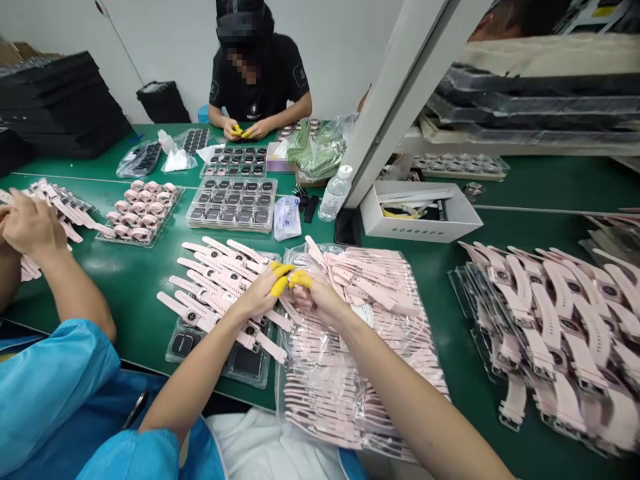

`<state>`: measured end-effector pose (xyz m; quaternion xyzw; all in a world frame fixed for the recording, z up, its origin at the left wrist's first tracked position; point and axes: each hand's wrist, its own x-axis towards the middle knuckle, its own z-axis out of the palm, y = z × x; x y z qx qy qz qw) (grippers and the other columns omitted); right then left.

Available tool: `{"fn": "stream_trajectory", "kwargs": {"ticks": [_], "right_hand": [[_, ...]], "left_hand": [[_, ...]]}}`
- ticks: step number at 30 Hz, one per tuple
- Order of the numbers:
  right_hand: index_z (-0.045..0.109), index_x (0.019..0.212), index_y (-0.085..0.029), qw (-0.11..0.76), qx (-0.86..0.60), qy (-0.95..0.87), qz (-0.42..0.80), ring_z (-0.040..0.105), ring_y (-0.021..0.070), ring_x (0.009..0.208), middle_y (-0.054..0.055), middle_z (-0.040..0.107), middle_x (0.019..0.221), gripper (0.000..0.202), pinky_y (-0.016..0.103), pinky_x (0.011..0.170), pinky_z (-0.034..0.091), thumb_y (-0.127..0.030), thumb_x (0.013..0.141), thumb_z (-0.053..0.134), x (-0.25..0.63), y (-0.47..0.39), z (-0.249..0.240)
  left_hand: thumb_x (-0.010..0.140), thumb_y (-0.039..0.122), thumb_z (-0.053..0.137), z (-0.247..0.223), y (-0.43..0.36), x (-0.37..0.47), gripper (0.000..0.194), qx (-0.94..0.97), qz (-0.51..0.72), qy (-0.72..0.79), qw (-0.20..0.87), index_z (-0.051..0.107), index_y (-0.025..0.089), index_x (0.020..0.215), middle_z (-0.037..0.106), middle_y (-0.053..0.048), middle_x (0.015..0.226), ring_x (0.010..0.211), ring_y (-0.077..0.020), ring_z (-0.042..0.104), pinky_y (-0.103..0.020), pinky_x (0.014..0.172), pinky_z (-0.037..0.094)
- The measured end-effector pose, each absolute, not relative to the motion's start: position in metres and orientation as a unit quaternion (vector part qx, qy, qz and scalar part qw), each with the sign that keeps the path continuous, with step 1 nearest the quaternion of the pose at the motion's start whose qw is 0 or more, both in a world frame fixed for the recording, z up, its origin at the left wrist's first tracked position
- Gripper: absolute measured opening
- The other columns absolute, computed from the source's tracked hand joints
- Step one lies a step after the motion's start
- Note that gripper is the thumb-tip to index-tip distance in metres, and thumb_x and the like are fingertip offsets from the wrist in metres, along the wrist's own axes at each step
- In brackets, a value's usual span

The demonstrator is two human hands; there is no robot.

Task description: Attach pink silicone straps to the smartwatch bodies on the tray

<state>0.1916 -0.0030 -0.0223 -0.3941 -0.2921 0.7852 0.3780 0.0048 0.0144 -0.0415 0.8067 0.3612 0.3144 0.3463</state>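
My left hand [264, 292] and my right hand [320, 297] meet at the fingertips, which wear yellow finger cots. Both are closed in a pinch; whatever sits between them is too small or hidden to name. Below and left of my left hand, several smartwatches with pink straps [215, 283] lie in rows across a clear plastic tray [257, 373]. Under my right hand spreads a large clear plastic bag [420, 320] full of pink watch straps [325, 393], with some loose straps on top.
Stacked trays of pink-strapped watches [560, 313] stand at right. Ahead are a tray of dark watch faces [233, 200], a bottle [336, 193], a white box [420, 213] and a slanted metal post [395, 100]. A co-worker's arm [75, 280] is at left; another person [257, 73] sits opposite.
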Motion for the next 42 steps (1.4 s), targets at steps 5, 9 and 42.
{"fn": "stream_trajectory", "kwargs": {"ticks": [5, 9, 42], "right_hand": [[0.048, 0.076, -0.023, 0.374, -0.402, -0.261, 0.794, 0.024, 0.0042, 0.040, -0.011, 0.039, 0.049, 0.031, 0.019, 0.040, 0.015, -0.036, 0.068, 0.075, 0.193, -0.007, -0.023], [0.048, 0.076, -0.022, 0.357, -0.414, -0.286, 0.787, 0.023, 0.0037, 0.040, -0.011, 0.040, 0.052, 0.027, 0.019, 0.041, 0.013, -0.034, 0.070, 0.072, 0.193, -0.009, -0.025], [0.072, 0.103, -0.020, -0.113, -0.171, -0.898, 0.390, 0.064, 0.0193, 0.073, 0.005, 0.076, 0.091, 0.020, 0.029, 0.057, 0.030, -0.016, 0.087, 0.061, 0.173, -0.091, 0.023]], "left_hand": [[0.104, 0.027, 0.043, -0.040, 0.014, 0.009, 0.044, 0.835, 0.272, 0.372, 0.300, 0.056, 0.018, 0.145, 0.060, -0.014, 0.126, 0.119, -0.0260, 0.059, -0.045, 0.110, 0.050], [0.098, 0.028, 0.052, -0.042, 0.016, 0.008, 0.043, 0.850, 0.244, 0.374, 0.280, 0.060, 0.016, 0.139, 0.061, -0.015, 0.121, 0.112, -0.0268, 0.061, -0.046, 0.105, 0.053], [0.099, 0.008, 0.050, 0.027, -0.112, -0.094, 0.028, 0.909, -0.047, 0.394, 0.128, 0.075, 0.018, 0.104, 0.063, -0.010, 0.100, 0.095, -0.0239, 0.057, -0.037, 0.092, 0.045]]}}
